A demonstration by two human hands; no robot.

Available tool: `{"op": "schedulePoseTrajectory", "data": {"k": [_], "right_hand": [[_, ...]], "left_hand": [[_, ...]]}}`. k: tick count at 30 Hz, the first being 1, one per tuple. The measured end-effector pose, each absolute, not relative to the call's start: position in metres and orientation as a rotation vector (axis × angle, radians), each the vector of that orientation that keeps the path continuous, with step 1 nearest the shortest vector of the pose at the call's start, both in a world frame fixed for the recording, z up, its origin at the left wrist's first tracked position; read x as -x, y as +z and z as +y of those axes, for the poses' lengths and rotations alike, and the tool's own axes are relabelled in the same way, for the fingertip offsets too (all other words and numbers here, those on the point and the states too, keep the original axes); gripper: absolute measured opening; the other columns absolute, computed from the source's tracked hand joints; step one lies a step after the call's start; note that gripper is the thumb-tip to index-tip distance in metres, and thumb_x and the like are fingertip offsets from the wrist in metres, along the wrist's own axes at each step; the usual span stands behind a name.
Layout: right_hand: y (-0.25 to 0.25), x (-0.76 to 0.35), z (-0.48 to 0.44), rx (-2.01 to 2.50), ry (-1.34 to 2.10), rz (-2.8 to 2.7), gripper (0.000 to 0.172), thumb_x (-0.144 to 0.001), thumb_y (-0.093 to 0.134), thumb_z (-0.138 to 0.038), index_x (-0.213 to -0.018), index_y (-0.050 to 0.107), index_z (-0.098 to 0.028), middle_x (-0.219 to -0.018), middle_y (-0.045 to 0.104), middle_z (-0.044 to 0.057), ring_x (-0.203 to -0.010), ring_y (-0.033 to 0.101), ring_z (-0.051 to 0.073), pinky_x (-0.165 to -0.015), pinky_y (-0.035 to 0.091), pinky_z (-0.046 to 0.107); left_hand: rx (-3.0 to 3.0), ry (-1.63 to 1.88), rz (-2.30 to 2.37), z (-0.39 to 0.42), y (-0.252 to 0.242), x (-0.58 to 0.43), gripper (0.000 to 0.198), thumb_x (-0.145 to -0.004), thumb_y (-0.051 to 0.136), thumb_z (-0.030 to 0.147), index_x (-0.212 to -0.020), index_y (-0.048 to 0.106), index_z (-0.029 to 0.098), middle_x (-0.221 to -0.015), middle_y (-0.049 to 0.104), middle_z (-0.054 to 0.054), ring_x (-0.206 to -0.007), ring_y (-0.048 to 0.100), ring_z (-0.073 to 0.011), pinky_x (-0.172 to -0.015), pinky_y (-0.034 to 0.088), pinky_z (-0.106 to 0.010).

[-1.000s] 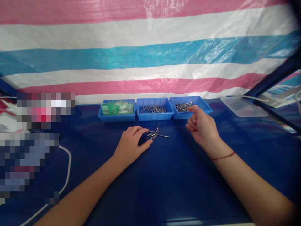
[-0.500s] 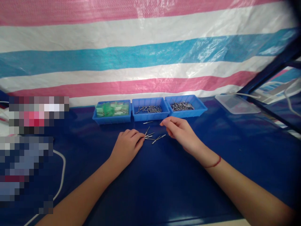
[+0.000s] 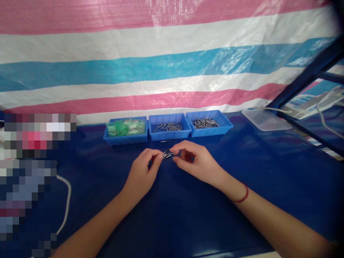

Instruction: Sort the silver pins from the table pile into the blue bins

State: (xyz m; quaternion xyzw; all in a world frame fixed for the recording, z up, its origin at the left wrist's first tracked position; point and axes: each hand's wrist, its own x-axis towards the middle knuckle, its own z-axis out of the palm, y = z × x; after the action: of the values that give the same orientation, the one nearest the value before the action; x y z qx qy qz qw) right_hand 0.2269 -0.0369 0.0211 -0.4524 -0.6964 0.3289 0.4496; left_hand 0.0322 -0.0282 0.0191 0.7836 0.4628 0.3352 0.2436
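Several thin silvery blind rivets (image 3: pixel 167 155) form a small bunch between my hands, low over the blue table. My left hand (image 3: pixel 143 166) pinches their left ends between thumb and forefinger. At the other end of the bunch, my right hand (image 3: pixel 197 159) is curved, its thumb and forefinger apart; the forefinger tip reaches the rivet ends. A single rivet (image 3: pixel 166 141) lies on the table just in front of the middle blue bin (image 3: pixel 170 135), which holds similar rivets.
The left blue bin (image 3: pixel 125 139) holds green and whitish packets; the right blue bin (image 3: pixel 212 131) holds many small metal pieces. A clear plastic lid (image 3: pixel 266 120) lies at the back right. A white cable (image 3: pixel 69 195) runs along the left. A striped sheet (image 3: pixel 150 68) hangs behind.
My right hand has moved left and down to the rivets, its thumb and forefinger parting. The loose rivets that lay spread between the hands are now gathered into a bunch by my left fingers.
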Motion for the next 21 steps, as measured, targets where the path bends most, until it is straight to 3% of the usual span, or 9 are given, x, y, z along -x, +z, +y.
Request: {"op": "schedulePoseTrajectory", "data": {"k": [5, 10, 15, 21], "right_hand": [[0.027, -0.221, -0.043, 1.095, 0.906, -1.577, 0.013, -0.080, 0.065, -0.031, -0.082, 0.067, -0.018, -0.075, 0.065, 0.003, -0.055, 0.049, 0.010, -0.049, 0.038, 0.025], [0.030, -0.221, -0.044, 1.107, 0.894, -1.574, 0.013, -0.081, 0.066, -0.031, -0.082, 0.068, -0.019, -0.078, 0.068, 0.004, -0.058, 0.053, 0.012, -0.050, 0.040, 0.025], [0.032, -0.221, -0.047, 1.079, 0.809, -1.655, 0.009, -0.083, 0.063, -0.026, -0.081, 0.068, -0.019, -0.076, 0.067, 0.003, -0.056, 0.051, 0.011, -0.051, 0.040, 0.025], [0.032, -0.222, -0.046, 1.015, 0.790, -1.727, 0.007, -0.084, 0.062, -0.024, -0.085, 0.068, -0.020, -0.080, 0.066, 0.004, -0.058, 0.051, 0.011, -0.052, 0.041, 0.025]], "left_hand": [[-2.029, 0.937, 1.260, -0.035, 0.024, -0.036, 0.017, -0.092, 0.051, 0.029, -0.091, 0.064, 0.020, -0.087, 0.067, -0.002, -0.077, 0.059, -0.0158, -0.067, 0.043, -0.025], [-2.000, 0.929, 1.237, -0.035, 0.022, -0.037, 0.016, -0.093, 0.050, 0.028, -0.092, 0.064, 0.019, -0.087, 0.066, -0.003, -0.079, 0.060, -0.0164, -0.070, 0.044, -0.026], [-1.967, 0.918, 1.054, -0.036, 0.018, -0.037, 0.018, -0.094, 0.050, 0.029, -0.105, 0.060, 0.020, -0.097, 0.064, -0.004, -0.086, 0.061, -0.0155, -0.077, 0.047, -0.026], [-2.011, 1.005, 1.033, -0.037, 0.020, -0.036, 0.008, -0.091, 0.055, 0.023, -0.094, 0.062, 0.019, -0.090, 0.063, -0.002, -0.082, 0.061, -0.0138, -0.074, 0.048, -0.024]]}}
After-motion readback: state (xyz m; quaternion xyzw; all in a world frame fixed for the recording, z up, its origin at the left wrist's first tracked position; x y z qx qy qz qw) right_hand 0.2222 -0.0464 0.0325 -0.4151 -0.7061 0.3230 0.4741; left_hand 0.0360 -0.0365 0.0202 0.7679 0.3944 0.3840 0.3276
